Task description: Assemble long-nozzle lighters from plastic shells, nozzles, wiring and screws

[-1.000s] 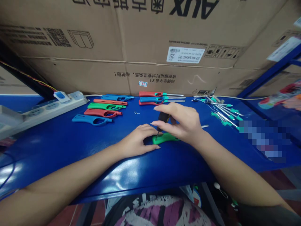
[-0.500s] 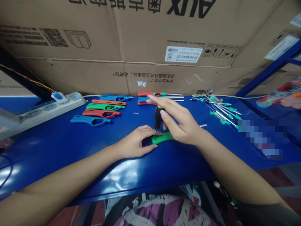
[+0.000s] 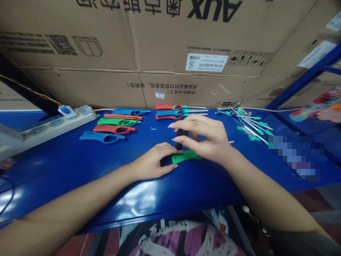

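Observation:
A green gas lighter lies on the blue table, its metal tube partly hidden behind my right hand. My left hand pinches the lighter's handle end between thumb and fingers and holds it against the tabletop. Over that same end stands a screwdriver with a dark handle, nearly upright, its tip down on the green handle. My right hand is closed around the screwdriver's grip with the fingertips. Several tiny screws lie loose beyond my left hand.
Empty lighter shells, a blue one nearest, are lined up at the left. Assembled lighters lie at the back. Metal tubes with green ends are piled at the right. A power strip borders the left; a cardboard box stands behind.
My right hand has shifted its fingers on the screwdriver handle, now lower and more curled around it. My left hand and the green lighter have stayed in place.

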Demonstrator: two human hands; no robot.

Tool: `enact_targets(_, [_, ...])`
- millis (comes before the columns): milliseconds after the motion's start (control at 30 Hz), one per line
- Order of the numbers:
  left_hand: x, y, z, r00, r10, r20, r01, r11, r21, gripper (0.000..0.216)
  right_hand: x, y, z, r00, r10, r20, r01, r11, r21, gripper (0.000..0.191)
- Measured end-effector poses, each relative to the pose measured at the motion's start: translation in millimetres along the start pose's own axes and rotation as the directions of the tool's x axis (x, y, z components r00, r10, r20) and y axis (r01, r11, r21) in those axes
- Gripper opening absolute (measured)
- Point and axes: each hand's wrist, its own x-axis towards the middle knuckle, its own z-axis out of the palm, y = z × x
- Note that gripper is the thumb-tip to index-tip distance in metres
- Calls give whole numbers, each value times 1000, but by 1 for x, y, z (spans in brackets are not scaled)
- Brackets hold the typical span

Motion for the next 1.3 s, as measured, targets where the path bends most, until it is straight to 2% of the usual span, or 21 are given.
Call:
enact_targets(67, [0,0,0,1000,6,-8,-6,1000,-1,36,-1,2,1,996,-74,-55,64,985,-162,23])
enact_targets(100, [0,0,0,1000,8,-7,-8,1000,-4,35,-2,3,1,997,-64,-34,57,982,-179,25])
enact_targets(200, [1,1,0,1000,15,0,-14,1000,-18,35,-2,3,3,991,69,114,-69,998,-7,40])
enact_targets(267, [2,2,-1,1000,20,7,-20,1000,-18,36,-2,3,3,979,95,180,-107,992,61,41])
enact_targets(433, [1,2,-1,1000,24,9,-24,1000,8,33,-2,4,0,994,-69,81,85,971,-225,33])
enact_targets(467, [1,2,-1,1000,25,10,-25,1000,8,32,-2,3,1,994,-59,94,78,974,-212,34])
enact_targets(600, [1,2,-1,999,23,23,-23,1000,6,32,-3,1,5,980,69,188,-82,995,64,42])
enact_targets(633, [0,1,-1,1000,18,22,-19,1000,10,31,-4,1,6,984,64,166,-76,995,66,40])
enact_targets(700, [0,1,0,1000,12,20,-12,1000,18,30,-5,3,7,997,-3,77,6,999,-49,36])
enact_targets(767, [0,1,0,1000,12,21,-13,1000,16,29,-5,4,6,997,-65,40,70,986,-153,33])
enact_targets(833, [1,1,0,999,19,26,-19,1000,7,30,-4,4,6,997,-28,74,35,996,-86,35])
enact_targets(900, [1,1,0,999,21,31,-21,1000,9,32,-3,2,6,988,45,146,-57,995,80,41])
enact_targets(967, [0,1,0,999,13,34,-14,1000,25,29,-3,1,5,988,44,145,-64,989,135,37])
enact_targets(1067, [-1,0,1,1000,-7,30,5,999,40,26,-4,1,4,996,-89,21,91,992,-86,29])
enact_targets(1133, [-1,0,0,1000,-5,30,4,1000,31,29,-5,1,4,992,-124,3,123,982,-145,28])
enact_targets(1200, [-1,0,0,1000,5,31,-6,1000,19,30,-4,-1,5,997,-34,69,33,999,14,34])
enact_targets(1267, [0,0,0,999,16,31,-16,1000,16,29,-4,-2,8,985,65,160,-96,976,194,39])
enact_targets(1300, [0,0,0,999,21,29,-21,1000,16,28,-4,-1,9,983,80,165,-116,967,228,37])
